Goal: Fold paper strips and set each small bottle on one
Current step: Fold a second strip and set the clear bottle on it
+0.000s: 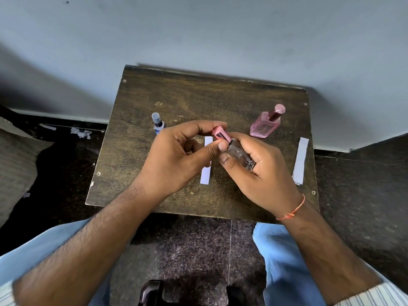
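clear bottle (238,154): held tilted above the counter (141,164), gripped by the right hand (262,171)
left hand (176,157): pink cap (220,134) pinched
paper strip (205,175): laid flat underneath

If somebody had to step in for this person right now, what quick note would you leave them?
Right hand: grips the clear bottle, tilted, lifted off the table.
Left hand: its fingers are at that bottle's pink cap.
Paper strip: lies flat on the table under the hands.
More strips: stacked near the table's right edge.
Blue bottle: stands far left; whether paper lies under it cannot be seen.
Pink bottle: stands far right, directly on the wood.
Done: no bottle visibly sits on a strip.
Left: fold the strips, then set each bottle on one.
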`<state>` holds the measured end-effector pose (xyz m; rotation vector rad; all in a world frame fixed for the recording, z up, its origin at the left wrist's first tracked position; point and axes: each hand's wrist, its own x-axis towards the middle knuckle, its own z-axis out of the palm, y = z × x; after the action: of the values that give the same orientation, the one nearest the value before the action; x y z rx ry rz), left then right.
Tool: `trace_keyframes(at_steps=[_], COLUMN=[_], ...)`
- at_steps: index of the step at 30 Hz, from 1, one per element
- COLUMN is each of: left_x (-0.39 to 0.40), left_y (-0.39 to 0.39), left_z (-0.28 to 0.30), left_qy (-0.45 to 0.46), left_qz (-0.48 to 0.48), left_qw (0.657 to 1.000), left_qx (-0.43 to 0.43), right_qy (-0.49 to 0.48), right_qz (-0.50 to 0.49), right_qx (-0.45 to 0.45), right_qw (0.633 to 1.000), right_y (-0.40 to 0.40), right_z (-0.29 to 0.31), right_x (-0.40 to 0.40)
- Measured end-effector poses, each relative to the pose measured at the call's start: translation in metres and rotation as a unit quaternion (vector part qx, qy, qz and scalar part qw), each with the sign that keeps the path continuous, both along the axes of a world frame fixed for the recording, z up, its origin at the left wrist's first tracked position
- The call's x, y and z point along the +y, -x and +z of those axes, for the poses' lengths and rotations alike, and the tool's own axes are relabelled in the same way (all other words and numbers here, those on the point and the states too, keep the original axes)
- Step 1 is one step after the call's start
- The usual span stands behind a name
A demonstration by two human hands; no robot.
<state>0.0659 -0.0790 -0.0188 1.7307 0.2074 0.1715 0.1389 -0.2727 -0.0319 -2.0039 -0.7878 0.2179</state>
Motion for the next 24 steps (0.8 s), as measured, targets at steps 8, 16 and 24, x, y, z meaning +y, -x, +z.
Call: trace_keyframes(at_steps=[8,16,24], left_x=[0.000,0.003,0.013], left_y=[-0.001,0.001,0.010], left_z=[0.004,0.002,-0.005], left_qy=[-0.002,0.020,0.028], left_qz=[-0.013,-0.025,-0.037], left_qw=[1.000,0.999,0.999], left_qx=[0.023,0.022,0.025], right_qy=[-0.009,-0.020,-0.012], right_qz=[0.003,-0.004,0.000], right_qx=[-0.025,-0.038,0.001], right_qw=[1.000,0.999,1.000], right_y=[0.000,0.003,0.002], right_z=[0.001,0.000,0.000], right_x=[-0.001,0.007,0.018])
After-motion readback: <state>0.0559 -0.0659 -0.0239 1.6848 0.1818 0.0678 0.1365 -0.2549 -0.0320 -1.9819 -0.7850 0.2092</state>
